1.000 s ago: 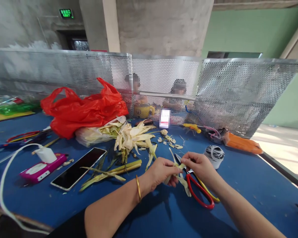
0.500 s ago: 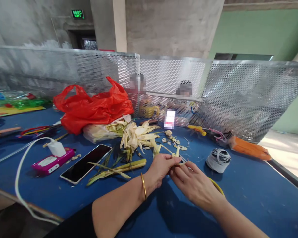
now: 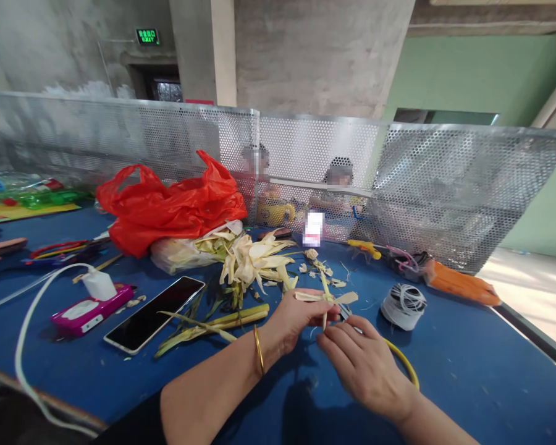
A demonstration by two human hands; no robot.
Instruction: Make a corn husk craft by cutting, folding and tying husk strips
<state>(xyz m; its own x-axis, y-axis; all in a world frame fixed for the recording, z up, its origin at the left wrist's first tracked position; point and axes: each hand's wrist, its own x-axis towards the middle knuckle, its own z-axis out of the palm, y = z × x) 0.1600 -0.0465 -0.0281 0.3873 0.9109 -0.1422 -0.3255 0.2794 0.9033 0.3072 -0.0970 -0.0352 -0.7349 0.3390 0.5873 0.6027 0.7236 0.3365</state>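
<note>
While loose husks [image 3: 254, 259] lay unworked left of the hands, the left hand [image 3: 295, 322] pinched pale strips [image 3: 346, 298], already crossed but loose-ended; beside it, the right hand [image 3: 364, 364] curled in, any grip hidden, and a cord spool [image 3: 404, 314] sat further right!

This looks like a shared craft workroom in a rough, unfinished building. A blue worktable [image 3: 241, 395] carries dried husks [image 3: 254, 256], a spool of cord [image 3: 404, 307] and a purple power strip [image 3: 92, 311]. Perforated metal screens [image 3: 157, 133] divide it, with 2 people visible behind. Bare concrete walls [image 3: 306, 55] and a green lit EXIT sign [image 3: 147, 37] suggest a public building.
</note>
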